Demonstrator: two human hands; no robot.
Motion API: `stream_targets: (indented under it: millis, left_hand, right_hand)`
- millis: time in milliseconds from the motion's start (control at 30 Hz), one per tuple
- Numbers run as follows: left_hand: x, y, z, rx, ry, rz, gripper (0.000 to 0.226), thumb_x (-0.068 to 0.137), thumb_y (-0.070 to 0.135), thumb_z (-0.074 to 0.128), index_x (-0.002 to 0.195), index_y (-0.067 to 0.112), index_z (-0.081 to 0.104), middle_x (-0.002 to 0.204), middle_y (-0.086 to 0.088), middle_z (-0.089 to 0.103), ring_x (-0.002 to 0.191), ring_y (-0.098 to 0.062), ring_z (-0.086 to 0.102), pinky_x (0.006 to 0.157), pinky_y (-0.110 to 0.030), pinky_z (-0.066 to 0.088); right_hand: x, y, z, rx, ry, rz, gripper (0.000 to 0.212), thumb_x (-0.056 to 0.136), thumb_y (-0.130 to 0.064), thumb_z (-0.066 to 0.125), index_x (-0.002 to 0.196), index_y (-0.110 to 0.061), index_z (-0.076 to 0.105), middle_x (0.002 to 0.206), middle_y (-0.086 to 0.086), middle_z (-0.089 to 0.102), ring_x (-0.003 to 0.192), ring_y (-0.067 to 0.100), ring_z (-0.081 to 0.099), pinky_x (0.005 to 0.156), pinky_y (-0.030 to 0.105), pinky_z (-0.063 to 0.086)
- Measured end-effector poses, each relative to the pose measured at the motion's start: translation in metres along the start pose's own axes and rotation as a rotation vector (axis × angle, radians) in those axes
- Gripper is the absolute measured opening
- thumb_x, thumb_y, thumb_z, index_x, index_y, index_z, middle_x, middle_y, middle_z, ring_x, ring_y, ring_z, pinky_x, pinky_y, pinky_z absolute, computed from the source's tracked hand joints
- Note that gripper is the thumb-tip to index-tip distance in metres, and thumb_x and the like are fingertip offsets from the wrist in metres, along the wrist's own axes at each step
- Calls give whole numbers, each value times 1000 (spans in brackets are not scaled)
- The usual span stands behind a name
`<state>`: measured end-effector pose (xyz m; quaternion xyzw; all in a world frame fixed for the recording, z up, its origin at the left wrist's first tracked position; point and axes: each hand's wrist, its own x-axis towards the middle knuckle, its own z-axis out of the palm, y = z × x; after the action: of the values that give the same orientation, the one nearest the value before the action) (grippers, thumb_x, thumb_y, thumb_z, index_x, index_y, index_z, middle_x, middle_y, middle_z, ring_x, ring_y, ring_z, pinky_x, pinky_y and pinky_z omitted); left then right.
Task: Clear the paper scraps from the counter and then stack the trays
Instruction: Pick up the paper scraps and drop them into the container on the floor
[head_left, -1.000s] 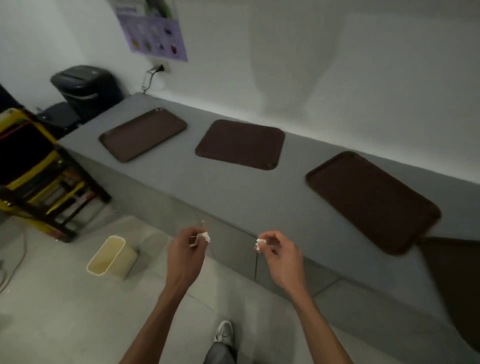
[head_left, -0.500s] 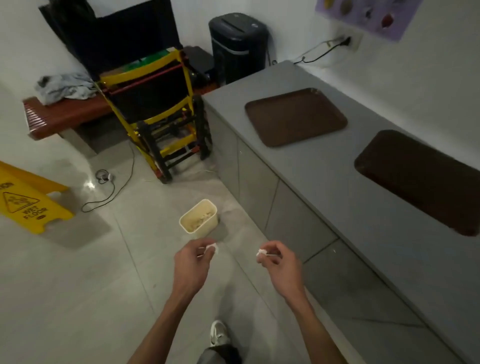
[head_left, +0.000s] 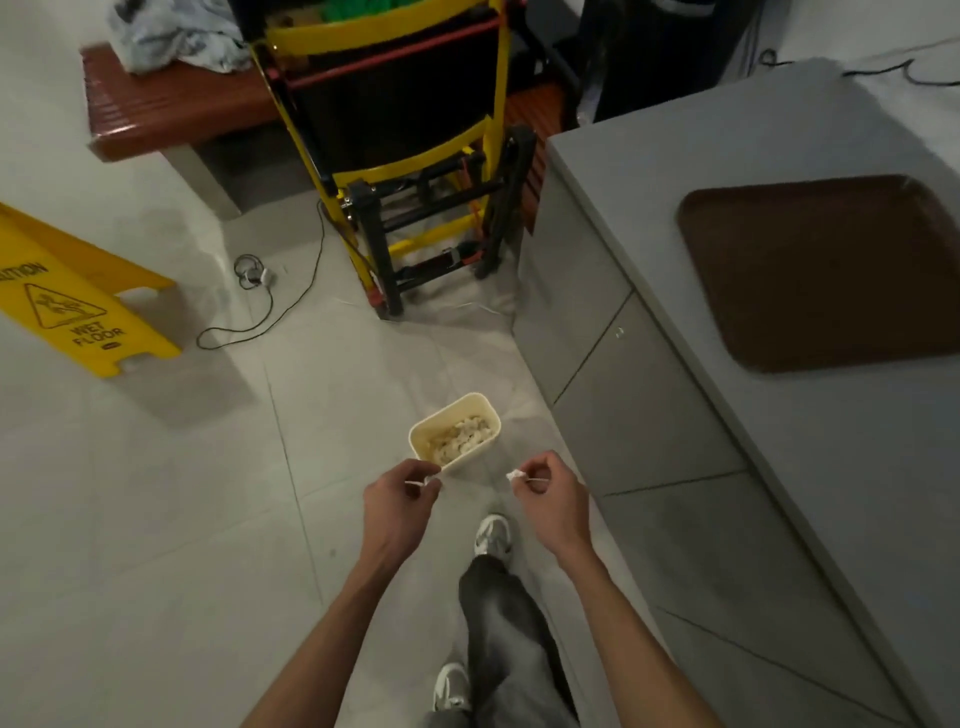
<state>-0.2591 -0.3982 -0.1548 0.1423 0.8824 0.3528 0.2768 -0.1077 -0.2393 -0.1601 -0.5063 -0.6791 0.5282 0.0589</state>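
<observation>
With each of the two hands, left hand (head_left: 397, 499) and right hand (head_left: 553, 496), pinching a paper scrap (head_left: 515, 475) just short of the floor bin (head_left: 455, 435), scrap clearing seems nearly finished; next, release over its opening, then stack the tray (head_left: 826, 270) on the surface (head_left: 691, 156).

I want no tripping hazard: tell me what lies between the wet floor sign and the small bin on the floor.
Head view: only bare floor tiles between the wet floor sign and the bin; the black cable lies farther back.
</observation>
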Motion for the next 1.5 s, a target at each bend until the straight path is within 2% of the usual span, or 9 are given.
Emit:
stream_targets:
  millis: [300, 400, 467, 533, 633, 1000, 1100, 1367, 1500]
  left_hand:
    - [182, -74, 97, 64, -14, -183, 16, 87, 21, 73, 101, 23, 80, 83, 4, 75, 71, -8, 67, 74, -21, 47]
    - [227, -109, 130, 82, -55, -217, 21, 88, 18, 71, 108, 20, 78, 95, -1, 76, 80, -17, 70, 86, -32, 56]
    - [251, -128, 149, 115, -118, -235, 33, 89, 19, 71, 121, 20, 74, 111, -4, 75, 94, -24, 72, 94, -36, 55]
    - [266, -144, 161, 189, -219, -229, 49, 90, 21, 71, 138, 19, 63, 128, -10, 70, 109, -33, 68, 98, -37, 53]
    - [272, -156, 166, 269, -295, -194, 55, 92, 23, 69, 145, 16, 54, 136, -15, 65, 116, -38, 64, 100, -39, 51]
    - [208, -53, 90, 350, -260, 175, 54, 96, 21, 63, 148, 15, 47, 145, -13, 54, 124, -36, 57, 102, -46, 51]
    - [169, 0, 56, 331, -249, 338, 53, 97, 19, 62, 147, 16, 47, 146, -9, 54, 125, -34, 55, 104, -41, 48]
    - [31, 124, -17, 279, -274, 674, 52, 101, 24, 59, 150, 22, 43, 150, -3, 51, 136, -23, 46, 111, -33, 38]
    - [-46, 167, -30, 248, -328, 764, 51, 101, 28, 59, 149, 22, 45, 147, -2, 53, 134, -25, 49, 109, -38, 40]
  right_hand:
    - [205, 62, 109, -170, -139, 86, 10, 94, -19, 73, 101, -26, 71, 103, -6, 77, 82, -2, 69, 64, -4, 41]
    - [262, 97, 144, -265, -180, 86, 20, 93, -15, 73, 107, -29, 69, 111, -2, 76, 86, 6, 70, 67, -6, 40]
    - [290, 117, 164, -310, -230, 97, 36, 93, -15, 75, 122, -34, 65, 124, -1, 72, 102, 13, 71, 83, 5, 50]
    - [306, 130, 176, -367, -261, 95, 54, 93, -19, 75, 140, -33, 52, 136, 2, 65, 124, 23, 62, 104, 33, 54]
    - [311, 131, 177, -416, -237, 90, 55, 95, -27, 70, 144, -27, 45, 136, 7, 65, 127, 32, 59, 102, 43, 53]
    - [205, 36, 93, -336, -111, -75, 46, 108, -35, 52, 152, -28, 39, 154, 3, 52, 138, 26, 52, 109, 38, 44]
    - [146, -3, 59, -260, 5, -102, 47, 109, -35, 51, 153, -29, 38, 154, 2, 51, 141, 26, 49, 111, 40, 44]
    - [-45, -81, -48, -120, 356, -150, 51, 109, -49, 43, 157, -32, 38, 159, -7, 48, 145, 12, 44, 112, 25, 34]
    - [-141, -84, -110, -123, 557, -120, 52, 110, -51, 42, 156, -29, 41, 157, -5, 50, 143, 15, 46, 115, 25, 33]
